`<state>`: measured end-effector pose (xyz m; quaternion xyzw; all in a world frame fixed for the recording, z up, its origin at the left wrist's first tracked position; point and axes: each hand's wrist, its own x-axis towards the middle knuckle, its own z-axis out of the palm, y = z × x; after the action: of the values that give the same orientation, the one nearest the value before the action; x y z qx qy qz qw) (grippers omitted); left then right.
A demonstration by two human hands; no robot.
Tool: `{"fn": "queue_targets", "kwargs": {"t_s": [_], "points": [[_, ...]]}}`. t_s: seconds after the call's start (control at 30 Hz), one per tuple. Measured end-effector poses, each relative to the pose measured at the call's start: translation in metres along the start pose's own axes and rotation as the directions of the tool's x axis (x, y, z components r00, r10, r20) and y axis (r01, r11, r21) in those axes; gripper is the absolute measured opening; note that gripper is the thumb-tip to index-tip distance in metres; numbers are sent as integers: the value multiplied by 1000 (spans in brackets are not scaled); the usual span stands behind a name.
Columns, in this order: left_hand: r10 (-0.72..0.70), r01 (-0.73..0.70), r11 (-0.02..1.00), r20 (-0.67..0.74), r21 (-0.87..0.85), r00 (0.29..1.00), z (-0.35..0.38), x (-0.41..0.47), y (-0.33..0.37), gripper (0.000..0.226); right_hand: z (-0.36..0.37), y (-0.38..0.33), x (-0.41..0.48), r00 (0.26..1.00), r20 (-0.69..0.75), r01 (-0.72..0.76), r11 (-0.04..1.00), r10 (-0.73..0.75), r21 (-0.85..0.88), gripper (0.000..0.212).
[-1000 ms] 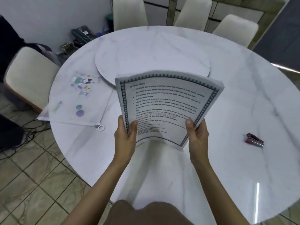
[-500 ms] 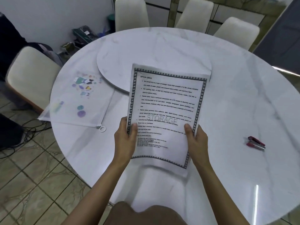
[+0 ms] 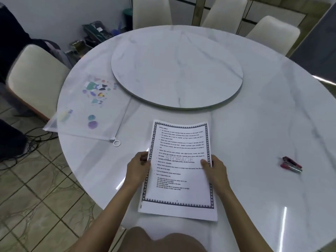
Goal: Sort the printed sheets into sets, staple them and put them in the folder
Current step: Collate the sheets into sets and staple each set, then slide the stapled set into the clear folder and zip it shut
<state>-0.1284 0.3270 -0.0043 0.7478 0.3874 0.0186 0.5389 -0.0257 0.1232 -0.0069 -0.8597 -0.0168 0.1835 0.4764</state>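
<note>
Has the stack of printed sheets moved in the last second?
Yes. The stack of printed sheets came down toward the person, off the turntable's near edge.

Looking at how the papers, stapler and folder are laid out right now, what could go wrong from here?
1. The stack of printed white sheets with dark borders shows stepped edges at its bottom; stapling it like that could fix the pages crooked.
2. The small red stapler lies far off to the right, so the right hand must let go to fetch it, and the sheets could slide on the glossy white marble table.
3. The translucent zip folder with coloured stickers overhangs the table's edge and might get knocked off.
</note>
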Motion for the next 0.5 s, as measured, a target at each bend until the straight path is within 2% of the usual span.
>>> {"fn": "queue_targets", "kwargs": {"t_s": [0.1,0.23,0.37,0.5], "points": [[24,-23,999,-28,27,999,2,-1,2,33,-9,2,6,999,51,1,998,2,-60,21],[58,-51,994,-68,100,996,2,-8,4,34,-22,0,12,1000,30,5,988,0,-154,23],[88,-79,993,-110,89,990,-8,-16,-2,32,-27,-5,17,990,-31,131,969,-140,-209,28],[88,-80,995,-147,61,985,-23,-23,-6,33,-16,-19,18,977,48,212,963,-207,-168,30]]}}
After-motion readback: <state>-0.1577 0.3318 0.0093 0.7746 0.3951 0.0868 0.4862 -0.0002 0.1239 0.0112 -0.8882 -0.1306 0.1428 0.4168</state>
